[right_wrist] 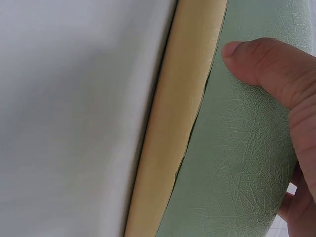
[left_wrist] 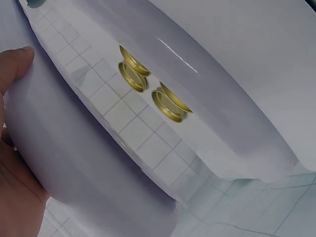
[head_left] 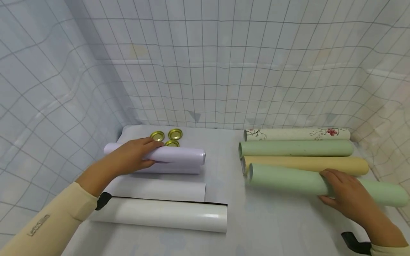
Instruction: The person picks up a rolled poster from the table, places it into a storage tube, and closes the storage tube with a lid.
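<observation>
Being gripped by left hand [head_left: 135, 156] and right hand [head_left: 348, 193] near opposite table [head_left: 224, 160] edges, purple roll [head_left: 179, 155] and green roll [head_left: 294, 180] could be dented by squeezing.

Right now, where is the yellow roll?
In the head view, the yellow roll lies on the right side, between the far green roll and the near green roll held in the right hand.
</observation>
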`<move>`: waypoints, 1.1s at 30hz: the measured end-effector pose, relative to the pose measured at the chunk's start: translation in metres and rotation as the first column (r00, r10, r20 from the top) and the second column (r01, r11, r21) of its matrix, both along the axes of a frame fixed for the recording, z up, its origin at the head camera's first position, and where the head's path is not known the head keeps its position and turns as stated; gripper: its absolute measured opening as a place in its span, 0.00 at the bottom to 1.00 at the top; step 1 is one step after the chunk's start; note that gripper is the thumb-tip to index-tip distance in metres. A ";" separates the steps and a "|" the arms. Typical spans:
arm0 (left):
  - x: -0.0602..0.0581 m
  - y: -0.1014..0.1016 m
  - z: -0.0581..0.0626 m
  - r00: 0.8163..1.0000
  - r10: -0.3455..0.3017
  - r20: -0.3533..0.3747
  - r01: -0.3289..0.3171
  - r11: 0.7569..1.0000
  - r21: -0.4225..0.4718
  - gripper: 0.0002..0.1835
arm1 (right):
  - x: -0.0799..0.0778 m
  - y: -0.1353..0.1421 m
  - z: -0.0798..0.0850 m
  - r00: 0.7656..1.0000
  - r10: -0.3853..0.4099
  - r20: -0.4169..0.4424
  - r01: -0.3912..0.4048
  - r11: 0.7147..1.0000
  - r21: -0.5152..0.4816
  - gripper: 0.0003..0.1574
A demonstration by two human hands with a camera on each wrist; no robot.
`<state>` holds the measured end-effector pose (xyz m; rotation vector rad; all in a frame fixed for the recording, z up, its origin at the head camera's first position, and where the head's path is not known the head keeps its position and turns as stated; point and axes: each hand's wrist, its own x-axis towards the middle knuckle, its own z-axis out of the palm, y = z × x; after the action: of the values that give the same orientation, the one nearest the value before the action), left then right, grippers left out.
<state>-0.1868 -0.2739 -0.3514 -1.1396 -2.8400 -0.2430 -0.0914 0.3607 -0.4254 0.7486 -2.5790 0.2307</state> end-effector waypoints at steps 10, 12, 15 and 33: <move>0.014 0.019 0.008 0.994 -0.085 -0.063 0.088 0.995 0.038 0.32 | 0.006 0.003 0.002 0.999 -0.009 -0.036 0.008 1.000 -0.014 0.55; 0.017 0.021 0.007 0.992 -0.094 -0.080 0.098 0.994 0.045 0.33 | 0.005 0.003 0.003 0.999 -0.004 -0.051 0.003 1.000 -0.016 0.55; 0.023 0.023 0.006 0.989 -0.108 -0.100 0.114 0.992 0.057 0.34 | 0.004 0.002 0.005 0.998 0.003 -0.070 -0.004 1.000 -0.012 0.55; 0.057 0.043 0.006 0.948 -0.053 -0.314 0.075 0.995 0.059 0.37 | 0.006 -0.009 0.023 0.992 -0.007 -0.129 0.003 0.999 -0.033 0.56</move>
<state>-0.1300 -0.2313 -0.3451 -1.1435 -2.5026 -0.1494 -0.0853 0.3515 -0.4021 0.7209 -2.4488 0.2155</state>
